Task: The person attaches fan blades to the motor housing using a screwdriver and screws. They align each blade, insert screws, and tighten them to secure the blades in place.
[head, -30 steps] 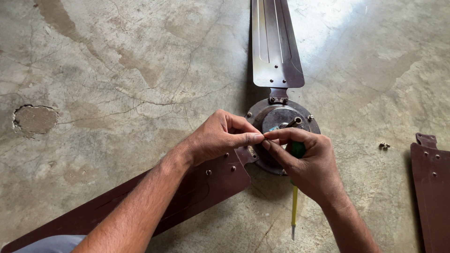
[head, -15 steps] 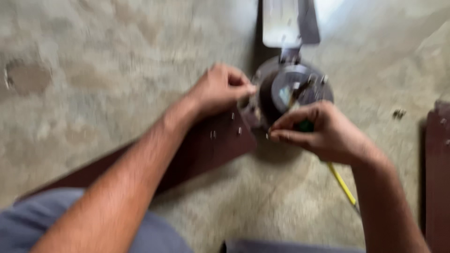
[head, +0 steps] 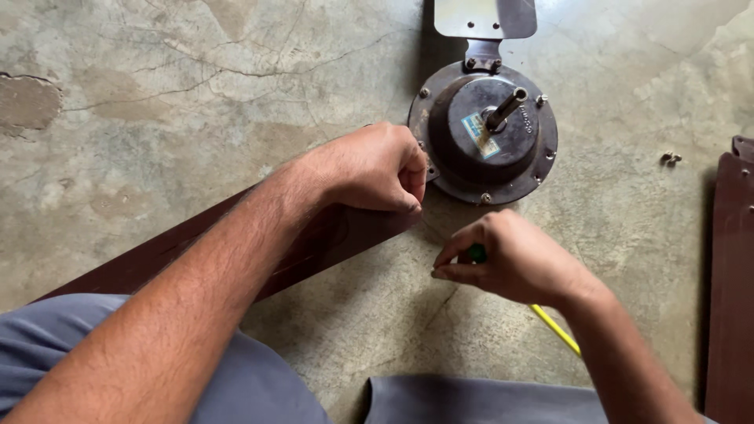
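The left hand (head: 375, 169) is curled in a tight grip at the root of the brown blade (head: 306, 251), where it meets the fan motor (head: 483, 133) on the concrete floor (head: 196, 118); what it pinches cannot be told. The right hand (head: 514, 259), just below the motor, grips a screwdriver (head: 556, 328) with a green handle and yellow shaft. Loose screws (head: 670, 158) lie to the right, near a second blade (head: 730, 283).

Fan motor (head: 483, 133) between two blades (head: 236, 251)
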